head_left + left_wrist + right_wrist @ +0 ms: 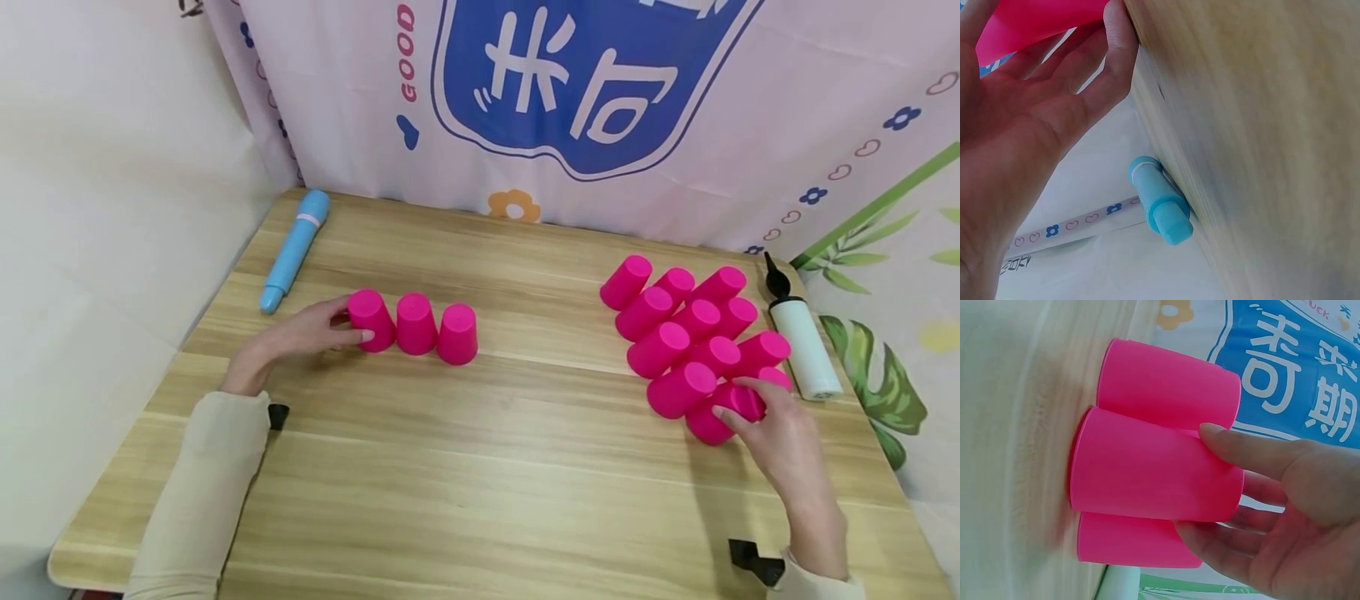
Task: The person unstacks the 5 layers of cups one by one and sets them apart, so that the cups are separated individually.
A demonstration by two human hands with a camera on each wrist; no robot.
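Observation:
Three pink cups stand upside down in a short row at the left of the table. My left hand [318, 327] holds the leftmost pink cup [372, 321], thumb on the near side and fingers behind; the middle cup [416, 325] and the right-hand cup [458, 336] stand beside it. On the right, several more upside-down pink cups [658, 350] are packed in a cluster. My right hand [783, 429] grips the cluster's nearest cup [1154, 469] near its closed end, thumb and fingers on opposite sides. That cup's rim is at the tabletop, with neighbouring cups [1166, 381] close against it.
A light blue tube-shaped pump [296, 250] lies at the table's back left. Right of the cluster lies a white pump [806, 346] with a black nozzle. A printed cloth [337, 100] hangs behind the wooden table [480, 483].

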